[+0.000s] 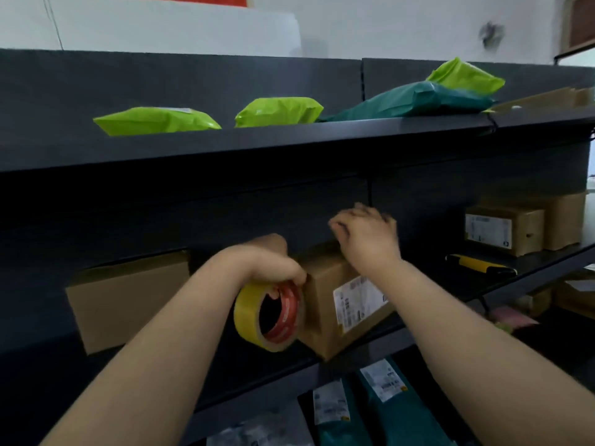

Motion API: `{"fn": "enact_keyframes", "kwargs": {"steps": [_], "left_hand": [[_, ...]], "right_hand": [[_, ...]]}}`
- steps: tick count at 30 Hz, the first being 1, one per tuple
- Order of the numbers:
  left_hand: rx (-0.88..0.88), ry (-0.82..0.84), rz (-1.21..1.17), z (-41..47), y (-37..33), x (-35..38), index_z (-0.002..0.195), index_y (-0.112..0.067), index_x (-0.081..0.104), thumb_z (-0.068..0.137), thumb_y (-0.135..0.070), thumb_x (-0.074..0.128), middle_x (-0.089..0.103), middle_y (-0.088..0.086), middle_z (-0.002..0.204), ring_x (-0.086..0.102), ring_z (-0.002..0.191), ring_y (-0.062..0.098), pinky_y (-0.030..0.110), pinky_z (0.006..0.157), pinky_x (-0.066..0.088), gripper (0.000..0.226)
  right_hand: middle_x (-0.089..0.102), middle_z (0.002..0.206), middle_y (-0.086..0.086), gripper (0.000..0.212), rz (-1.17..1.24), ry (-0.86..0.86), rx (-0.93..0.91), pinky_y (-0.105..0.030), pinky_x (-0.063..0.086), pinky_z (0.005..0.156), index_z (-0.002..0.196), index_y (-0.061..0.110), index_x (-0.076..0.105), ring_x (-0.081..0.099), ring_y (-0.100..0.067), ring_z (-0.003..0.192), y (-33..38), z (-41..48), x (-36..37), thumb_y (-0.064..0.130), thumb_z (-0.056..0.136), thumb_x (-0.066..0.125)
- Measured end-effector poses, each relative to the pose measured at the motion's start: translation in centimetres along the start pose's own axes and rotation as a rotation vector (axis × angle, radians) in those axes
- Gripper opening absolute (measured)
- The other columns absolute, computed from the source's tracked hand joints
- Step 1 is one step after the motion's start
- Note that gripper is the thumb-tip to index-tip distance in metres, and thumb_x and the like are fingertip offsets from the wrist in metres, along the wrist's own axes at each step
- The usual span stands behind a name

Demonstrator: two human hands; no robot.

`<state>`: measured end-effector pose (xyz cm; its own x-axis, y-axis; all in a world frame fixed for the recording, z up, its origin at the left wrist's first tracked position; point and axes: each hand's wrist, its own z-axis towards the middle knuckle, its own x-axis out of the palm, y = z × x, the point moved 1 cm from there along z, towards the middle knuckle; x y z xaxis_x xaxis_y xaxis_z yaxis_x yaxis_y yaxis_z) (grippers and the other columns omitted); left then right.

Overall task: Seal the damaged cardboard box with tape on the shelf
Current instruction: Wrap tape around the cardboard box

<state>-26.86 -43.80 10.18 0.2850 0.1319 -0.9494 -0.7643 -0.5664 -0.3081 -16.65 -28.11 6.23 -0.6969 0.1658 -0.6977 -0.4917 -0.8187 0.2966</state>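
Note:
A brown cardboard box (331,304) with a white shipping label stands at the front edge of the dark middle shelf (370,349). My left hand (273,265) grips a roll of yellowish tape (269,317) with a red core, held against the box's left side. My right hand (367,236) hovers over the box's top rear, its fingers curled and blurred; whether it pinches the tape end cannot be made out. The top of the box is mostly hidden behind my hands.
A plain cardboard box (128,297) sits to the left on the same shelf. To the right lie a yellow-and-black utility knife (479,263) and labelled boxes (505,230). Green mailer bags (157,120) rest on the upper shelf; teal parcels (380,400) lie below.

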Motion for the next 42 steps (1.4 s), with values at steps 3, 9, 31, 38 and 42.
{"fn": "enact_keyframes", "kwargs": {"steps": [3,9,31,38,42], "left_hand": [[0.035,-0.076,-0.147,0.3,0.1,1.1,0.101,-0.02,0.059,0.073,-0.036,0.075,0.069,0.002,0.099,0.07,0.087,0.019,0.04,0.085,0.059,0.036],[0.189,-0.232,-0.614,-2.2,1.7,6.5,0.126,-0.032,0.05,0.074,-0.031,0.084,0.065,-0.006,0.112,0.065,0.096,0.004,0.03,0.086,0.058,0.062],[0.214,-0.609,-1.149,-5.9,-8.6,16.5,0.136,-0.028,0.039,0.095,-0.021,0.062,0.069,-0.008,0.091,0.067,0.07,0.014,0.032,0.065,0.057,0.048],[-0.093,-0.665,-0.903,-5.6,-9.1,21.4,0.13,-0.032,0.039,0.087,-0.054,0.061,0.068,-0.001,0.096,0.07,0.067,0.013,0.043,0.065,0.06,0.053],[-0.067,-0.576,-0.992,-5.6,-9.5,20.9,0.129,-0.027,0.037,0.095,-0.039,0.059,0.065,-0.001,0.09,0.067,0.058,0.011,0.037,0.06,0.058,0.042]], "right_hand": [[0.06,0.129,0.009,0.051,0.175,0.245,-0.154,-0.047,0.016,0.115,0.122,0.036,0.061,0.048,-0.018,0.125,2.1,-2.4,1.1,0.064,0.094,0.028],[0.051,0.112,0.017,0.055,0.312,0.162,-0.414,-0.033,0.031,0.094,0.121,0.038,0.065,0.043,-0.011,0.105,-2.4,-1.3,2.4,0.062,0.081,0.035],[0.069,0.108,0.016,0.022,0.79,0.059,-0.418,-0.02,0.041,0.093,0.102,0.033,0.069,0.056,0.0,0.107,-7.4,-2.8,1.8,0.034,0.099,0.047],[0.068,0.113,0.017,0.022,0.87,0.183,-0.399,-0.025,0.04,0.098,0.104,0.032,0.069,0.055,-0.003,0.114,-8.2,-2.2,1.8,0.03,0.101,0.047],[0.067,0.111,0.018,0.019,0.904,0.184,-0.397,-0.029,0.043,0.098,0.102,0.033,0.069,0.054,-0.004,0.114,-8.0,-2.5,1.4,0.033,0.099,0.05]]}}
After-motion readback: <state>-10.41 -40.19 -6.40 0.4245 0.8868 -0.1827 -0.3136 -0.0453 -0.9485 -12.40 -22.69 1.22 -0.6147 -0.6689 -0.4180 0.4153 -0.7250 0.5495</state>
